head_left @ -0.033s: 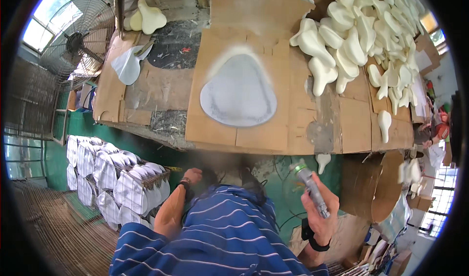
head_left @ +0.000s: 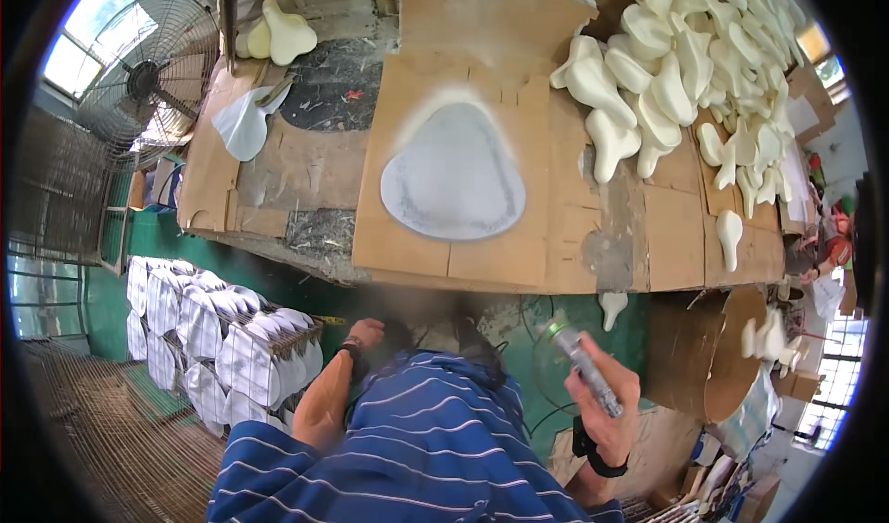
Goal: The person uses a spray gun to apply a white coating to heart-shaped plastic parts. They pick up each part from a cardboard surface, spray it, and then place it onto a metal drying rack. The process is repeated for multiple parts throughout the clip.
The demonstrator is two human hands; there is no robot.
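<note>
My right hand [head_left: 607, 395] is wrapped round a silver spray gun [head_left: 585, 372] with a green ring at its front end. It is held over the floor, in front of the work table and right of my body. My left hand [head_left: 369, 332] hangs low by the table's near edge, beside my dark trousers; its fingers are too small and turned away to read. On the table, a rounded triangular pale grey sheet piece [head_left: 454, 176] lies flat on a cardboard sheet [head_left: 407, 262]. Whitish spray haze borders its top, and darker patches mark its lower edge.
Many cream foam pads [head_left: 676, 88] are heaped at the back right. At left are a fan [head_left: 143, 79], a loose white piece [head_left: 243, 127] and a wire rack [head_left: 301, 340] of white-covered pieces. A large cardboard box [head_left: 685, 356] stands at right. Another person's red sleeve [head_left: 839, 249] shows far right.
My right hand and the spray gun have moved slightly left and down. The sheet piece and my left hand stay as they were. White pieces beyond the box have shifted a little.
</note>
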